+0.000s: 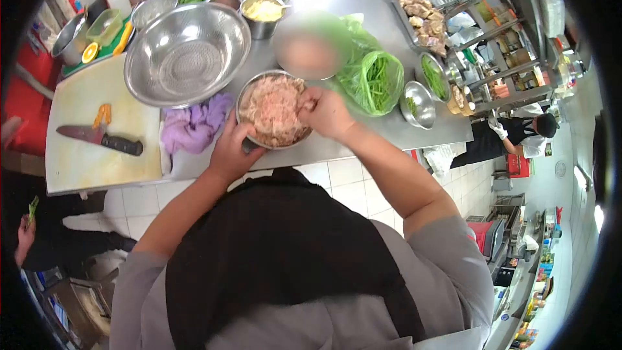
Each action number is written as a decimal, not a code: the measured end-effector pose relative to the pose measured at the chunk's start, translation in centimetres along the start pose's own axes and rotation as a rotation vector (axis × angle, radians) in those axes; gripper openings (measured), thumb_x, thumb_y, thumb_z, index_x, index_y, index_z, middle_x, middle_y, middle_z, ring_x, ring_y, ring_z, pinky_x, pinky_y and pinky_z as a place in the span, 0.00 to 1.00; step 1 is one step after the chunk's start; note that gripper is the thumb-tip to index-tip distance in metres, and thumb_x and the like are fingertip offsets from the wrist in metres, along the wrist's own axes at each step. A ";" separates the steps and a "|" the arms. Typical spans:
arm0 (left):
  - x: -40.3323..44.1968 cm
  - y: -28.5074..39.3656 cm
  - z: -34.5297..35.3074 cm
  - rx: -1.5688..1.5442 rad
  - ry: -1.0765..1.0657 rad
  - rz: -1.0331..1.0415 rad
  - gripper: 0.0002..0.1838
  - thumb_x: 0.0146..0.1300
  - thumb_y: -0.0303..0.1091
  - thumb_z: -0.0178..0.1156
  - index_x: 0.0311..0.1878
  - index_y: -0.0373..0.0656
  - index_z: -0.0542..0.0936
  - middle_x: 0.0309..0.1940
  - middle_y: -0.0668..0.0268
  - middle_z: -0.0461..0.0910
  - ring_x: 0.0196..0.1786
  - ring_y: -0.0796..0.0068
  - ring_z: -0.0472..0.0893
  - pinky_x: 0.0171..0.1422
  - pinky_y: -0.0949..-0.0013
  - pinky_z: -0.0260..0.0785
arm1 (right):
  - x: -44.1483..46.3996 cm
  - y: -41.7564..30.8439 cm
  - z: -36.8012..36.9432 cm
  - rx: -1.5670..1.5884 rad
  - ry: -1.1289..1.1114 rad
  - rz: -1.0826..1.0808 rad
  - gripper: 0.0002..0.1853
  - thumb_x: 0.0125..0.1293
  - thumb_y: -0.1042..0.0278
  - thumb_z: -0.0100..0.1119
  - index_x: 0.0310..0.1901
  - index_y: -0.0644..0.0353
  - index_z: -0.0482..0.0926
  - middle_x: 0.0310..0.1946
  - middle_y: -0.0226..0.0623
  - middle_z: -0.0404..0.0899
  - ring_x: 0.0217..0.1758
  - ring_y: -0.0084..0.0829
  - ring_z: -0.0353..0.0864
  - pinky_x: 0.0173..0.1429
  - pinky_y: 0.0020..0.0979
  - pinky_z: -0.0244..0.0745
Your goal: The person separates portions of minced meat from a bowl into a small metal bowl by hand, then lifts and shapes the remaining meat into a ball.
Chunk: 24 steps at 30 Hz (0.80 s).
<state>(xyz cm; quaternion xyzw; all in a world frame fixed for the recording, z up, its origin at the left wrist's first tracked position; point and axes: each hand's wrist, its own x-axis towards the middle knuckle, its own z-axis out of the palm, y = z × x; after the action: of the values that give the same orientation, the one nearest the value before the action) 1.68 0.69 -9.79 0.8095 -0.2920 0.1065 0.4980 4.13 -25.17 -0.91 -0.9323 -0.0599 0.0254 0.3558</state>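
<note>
A round metal bowl (244, 118) filled with pale pink raw minced meat (272, 109) stands near the table's front edge. My left hand (232, 148) grips the bowl's near left side, thumb by the rim. At the bowl's right side my right hand (327, 113) has its fingers curled together at the edge of the meat. What those fingers hold, if anything, is hidden. Left of the bowl lies a crumpled purple cloth (191, 126). Behind the cloth is a large perforated metal basin (188, 55), with nothing in it.
On the left, a cutting board (71, 162) carries a knife (100, 139) and orange pieces (102, 115). A plastic bag of green vegetables (376, 81) lies right of the bowl, near a small metal bowl (419, 105). Several ingredient containers line the back. Co-workers stand left and right.
</note>
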 end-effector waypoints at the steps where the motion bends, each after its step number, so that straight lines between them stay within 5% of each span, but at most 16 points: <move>1: 0.1 0.1 -0.2 0.008 -0.020 -0.030 0.27 0.50 0.36 0.79 0.49 0.45 0.73 0.72 0.37 0.63 0.69 0.33 0.71 0.69 0.50 0.71 | 0.3 0.5 0.1 0.126 -0.013 0.017 0.05 0.58 0.75 0.68 0.37 0.63 0.83 0.28 0.27 0.80 0.32 0.19 0.76 0.39 0.25 0.76; 4: 0.2 -0.1 -0.2 0.008 -0.025 -0.011 0.27 0.50 0.35 0.79 0.48 0.45 0.73 0.73 0.38 0.63 0.69 0.33 0.71 0.69 0.50 0.71 | 1.1 0.3 -0.9 0.296 -0.091 0.307 0.08 0.60 0.68 0.68 0.39 0.60 0.86 0.33 0.33 0.86 0.31 0.25 0.81 0.37 0.28 0.76; 8: 0.1 -0.1 -0.2 -0.011 -0.030 -0.049 0.26 0.50 0.35 0.79 0.47 0.44 0.74 0.73 0.39 0.62 0.69 0.33 0.71 0.70 0.51 0.70 | 1.2 0.9 -3.3 0.845 -0.268 0.463 0.07 0.65 0.75 0.60 0.44 0.63 0.81 0.32 0.30 0.79 0.23 0.20 0.69 0.27 0.25 0.65; 14: 0.2 0.0 -0.1 0.008 -0.004 -0.027 0.25 0.49 0.34 0.79 0.45 0.44 0.73 0.73 0.40 0.63 0.70 0.33 0.70 0.71 0.51 0.69 | 1.1 -1.4 -6.5 1.234 -0.233 0.331 0.08 0.71 0.73 0.54 0.49 0.60 0.77 0.32 0.32 0.76 0.23 0.19 0.66 0.25 0.22 0.61; 18: 0.3 0.2 -0.2 -0.014 -0.017 -0.040 0.25 0.48 0.33 0.79 0.45 0.45 0.73 0.73 0.40 0.63 0.70 0.33 0.70 0.71 0.51 0.69 | 1.1 -5.5 -7.7 1.143 -0.131 0.357 0.05 0.73 0.70 0.59 0.45 0.61 0.79 0.30 0.31 0.75 0.24 0.20 0.66 0.26 0.22 0.61; 24: -0.1 -0.4 0.2 0.005 -0.023 -0.085 0.26 0.48 0.36 0.79 0.45 0.44 0.74 0.74 0.35 0.60 0.69 0.32 0.70 0.70 0.52 0.70 | 2.1 -1.8 -6.5 1.106 -0.320 0.279 0.09 0.71 0.72 0.64 0.50 0.63 0.80 0.35 0.29 0.78 0.24 0.21 0.69 0.26 0.23 0.60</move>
<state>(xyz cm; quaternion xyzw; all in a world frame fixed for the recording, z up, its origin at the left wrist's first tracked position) 1.79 0.67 -10.22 0.8235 -0.2629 0.0768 0.4968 6.67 -27.89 5.15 -0.5921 0.0325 0.2399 0.7686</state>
